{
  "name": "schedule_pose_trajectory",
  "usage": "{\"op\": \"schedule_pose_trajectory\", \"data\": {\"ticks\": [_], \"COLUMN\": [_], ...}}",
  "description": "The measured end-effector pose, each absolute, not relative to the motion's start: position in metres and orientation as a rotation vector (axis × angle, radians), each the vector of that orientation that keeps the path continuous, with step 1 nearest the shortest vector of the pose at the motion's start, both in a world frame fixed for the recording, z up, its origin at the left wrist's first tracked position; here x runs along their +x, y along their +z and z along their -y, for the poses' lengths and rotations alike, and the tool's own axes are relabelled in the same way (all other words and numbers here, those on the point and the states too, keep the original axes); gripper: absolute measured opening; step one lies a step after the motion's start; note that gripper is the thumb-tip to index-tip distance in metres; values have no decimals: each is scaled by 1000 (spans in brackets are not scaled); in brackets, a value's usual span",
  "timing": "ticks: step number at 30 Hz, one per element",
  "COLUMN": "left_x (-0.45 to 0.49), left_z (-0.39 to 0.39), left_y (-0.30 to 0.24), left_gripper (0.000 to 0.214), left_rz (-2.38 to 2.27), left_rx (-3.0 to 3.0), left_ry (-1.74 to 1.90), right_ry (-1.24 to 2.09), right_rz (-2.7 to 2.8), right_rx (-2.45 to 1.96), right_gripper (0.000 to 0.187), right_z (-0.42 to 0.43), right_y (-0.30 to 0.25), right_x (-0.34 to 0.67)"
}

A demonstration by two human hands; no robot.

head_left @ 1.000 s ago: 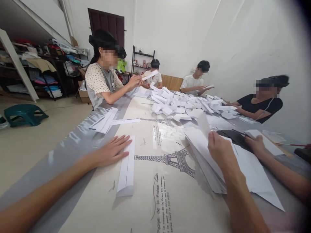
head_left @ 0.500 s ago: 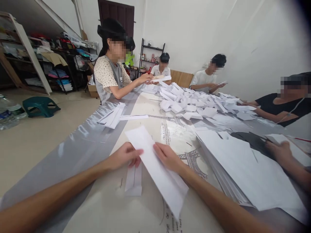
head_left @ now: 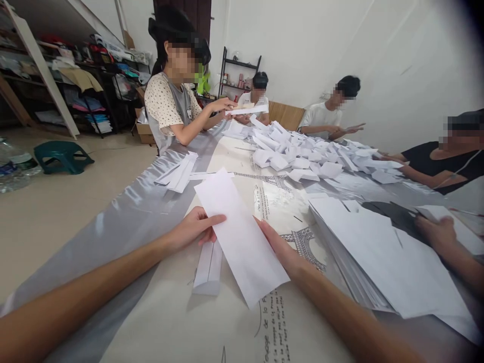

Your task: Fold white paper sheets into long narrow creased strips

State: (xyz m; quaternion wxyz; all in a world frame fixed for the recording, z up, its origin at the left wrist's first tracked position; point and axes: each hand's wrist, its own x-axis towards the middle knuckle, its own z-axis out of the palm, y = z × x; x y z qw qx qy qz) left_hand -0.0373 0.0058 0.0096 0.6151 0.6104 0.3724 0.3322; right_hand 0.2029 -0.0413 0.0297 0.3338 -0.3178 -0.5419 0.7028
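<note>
I hold a long white paper sheet [head_left: 238, 234] above the table with both hands. My left hand [head_left: 194, 229] pinches its left edge, thumb on top. My right hand [head_left: 282, 247] grips the right edge from underneath, fingers mostly hidden by the sheet. Below it on the table lies a narrow folded paper strip [head_left: 207, 267]. To my right a stack of white sheets [head_left: 374, 252] is fanned out.
The table [head_left: 124, 217] has a silvery cover with Eiffel Tower prints. A heap of folded papers [head_left: 302, 156] fills the far middle. Several people sit around folding. Another person's hand [head_left: 434, 229] rests at right. Flat strips [head_left: 177, 174] lie left; a green stool [head_left: 62, 156] stands on the floor.
My right hand took a sheet from the stack at right and brought it to the centre. My left hand left the folded strip and took the sheet's left edge. The sheet now sits flatter.
</note>
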Motion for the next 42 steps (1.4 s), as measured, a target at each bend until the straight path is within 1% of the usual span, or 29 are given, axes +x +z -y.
{"op": "schedule_pose_trajectory", "data": {"ticks": [2,4,9,13,16,19,23,25,26,29,31,38,42], "left_x": [-38,-38,-35,-31,-28,-27,-29,-30,-30,-28,-27,-29,-31], "left_z": [-5,-5,-3,0,2,1,-4,-5,-5,-1,2,0,-2], "left_y": [11,13,15,13,13,13,11,10,10,9,10,10,6], "left_gripper": [45,43,41,43,47,58,85,89,86,66,57,49,46], "left_rz": [-854,-840,-825,-882,-898,-836,-695,-682,-700,-846,-933,-866,-817], "left_rx": [1404,1403,1419,1442,1452,1421,1312,1305,1321,1431,1505,1500,1479], "left_ry": [761,758,791,820,829,834,843,861,872,884,873,886,883], "right_ry": [1921,1957,2023,2069,2132,2120,2037,2013,2009,2003,1998,2005,1978], "right_rz": [1372,1340,1222,1175,1189,1288,1357,1372,1378,1392,1395,1379,1399], "right_rx": [-800,-767,-732,-731,-744,-813,-922,-944,-949,-971,-983,-980,-1020], "right_gripper": [69,69,53,54,47,43,40,40,40,39,38,39,36], "right_z": [44,46,44,43,44,45,45,44,44,43,43,43,41], "right_y": [32,35,32,26,26,29,28,26,24,22,21,23,21], "right_x": [200,198,194,191,190,191,192,192,192,192,192,195,200]}}
